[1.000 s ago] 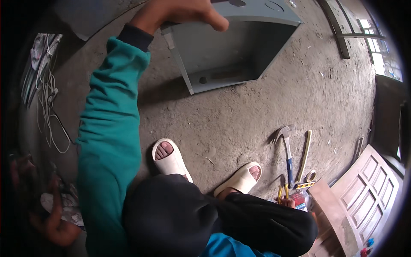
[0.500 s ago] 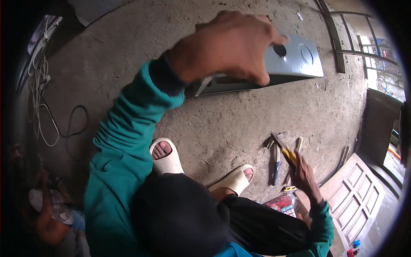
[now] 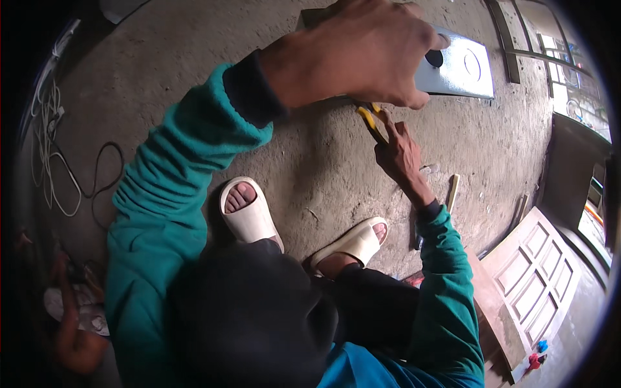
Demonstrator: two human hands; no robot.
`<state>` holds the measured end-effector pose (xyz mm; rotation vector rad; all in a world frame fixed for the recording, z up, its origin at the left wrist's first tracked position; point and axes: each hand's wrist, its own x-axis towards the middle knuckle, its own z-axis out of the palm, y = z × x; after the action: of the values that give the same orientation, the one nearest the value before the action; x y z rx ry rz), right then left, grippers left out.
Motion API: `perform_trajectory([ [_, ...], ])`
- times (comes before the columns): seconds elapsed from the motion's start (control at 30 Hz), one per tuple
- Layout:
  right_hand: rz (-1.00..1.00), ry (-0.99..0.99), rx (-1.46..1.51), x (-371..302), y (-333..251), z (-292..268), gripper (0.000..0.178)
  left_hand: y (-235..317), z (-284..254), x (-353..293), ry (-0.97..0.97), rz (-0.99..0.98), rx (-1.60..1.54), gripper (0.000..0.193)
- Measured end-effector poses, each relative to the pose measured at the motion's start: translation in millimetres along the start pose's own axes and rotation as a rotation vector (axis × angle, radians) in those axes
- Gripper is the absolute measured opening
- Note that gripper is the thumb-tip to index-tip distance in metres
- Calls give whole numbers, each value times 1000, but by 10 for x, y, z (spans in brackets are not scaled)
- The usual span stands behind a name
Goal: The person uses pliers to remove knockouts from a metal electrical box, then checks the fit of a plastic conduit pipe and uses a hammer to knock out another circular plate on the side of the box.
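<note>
A shiny grey sheet-metal box (image 3: 456,83) lies on the floor ahead, with a dark round hole and a ring-shaped mark on its top. My left hand (image 3: 362,55) reaches over the box and grips it, its thumb by the near edge. In my right hand (image 3: 400,155) is a pair of yellow-and-black-handled pliers (image 3: 366,119), held at the near edge of the box, just under my left hand. The jaws of the pliers and much of the box's left part are hidden behind my left hand.
A light wooden strip (image 3: 454,193) lies on the concrete floor right of my right hand. Farther right are a panelled door piece (image 3: 533,268) and a metal frame (image 3: 511,55). Cables (image 3: 48,139) lie at the left, where another person (image 3: 77,317) sits.
My right hand has brought the pliers from the tools at the lower right up to the near edge of the box. The box and my left hand have shifted slightly up and right in view.
</note>
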<state>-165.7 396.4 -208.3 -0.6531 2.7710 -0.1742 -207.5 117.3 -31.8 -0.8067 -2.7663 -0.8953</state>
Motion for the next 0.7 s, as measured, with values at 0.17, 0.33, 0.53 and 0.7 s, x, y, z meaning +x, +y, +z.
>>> perform_trajectory([
  [0.17,9,19,-6,22,3,92,72,-20,8,-24,-47,-35,-1,59],
  [0.33,-43,61,-35,60,49,67,72,-41,-13,101,-258,-101,-73,58],
  [0.53,13,12,-70,74,-46,-128,71,-85,80,99,-172,-88,10,57],
  [0.7,-16,-25,-163,235,-85,-255,60,-111,166,48,33,-48,58,56],
])
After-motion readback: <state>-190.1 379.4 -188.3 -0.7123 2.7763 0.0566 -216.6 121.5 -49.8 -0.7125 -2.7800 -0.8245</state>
